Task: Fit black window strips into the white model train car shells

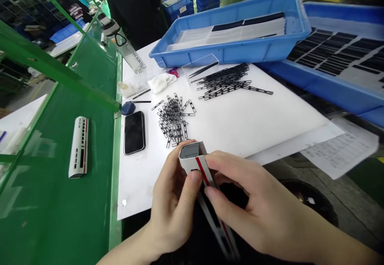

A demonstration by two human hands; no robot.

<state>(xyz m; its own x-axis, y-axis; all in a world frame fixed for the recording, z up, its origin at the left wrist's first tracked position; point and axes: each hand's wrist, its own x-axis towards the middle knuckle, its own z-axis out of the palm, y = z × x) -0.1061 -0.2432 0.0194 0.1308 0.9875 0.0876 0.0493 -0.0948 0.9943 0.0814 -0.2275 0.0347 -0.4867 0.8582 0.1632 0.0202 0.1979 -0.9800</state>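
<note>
Pinching the white model train-car shell (195, 163) between my left hand (171, 205) and right hand (258, 205), fingers pressed on both sides, I held it tilted over the white sheet's (255, 129) near edge, just below the pile of black strips (174, 119).

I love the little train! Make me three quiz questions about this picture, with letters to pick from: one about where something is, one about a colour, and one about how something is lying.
1. Where does the second white model train carriage lie?
A) inside a blue tray
B) on the green table
C) on the floor

2. What colour is the stripe on the white model train carriage held by the left hand and right hand?
A) green
B) blue
C) red

3. How does the black smartphone lie on the white sheet?
A) flat, screen dark
B) propped on its edge
C) flat, screen brightly lit

Answers:
1 B: it rests on the green surface.
2 C: a red line runs along the carriage.
3 A: it lies flat and its screen looks black.
</note>
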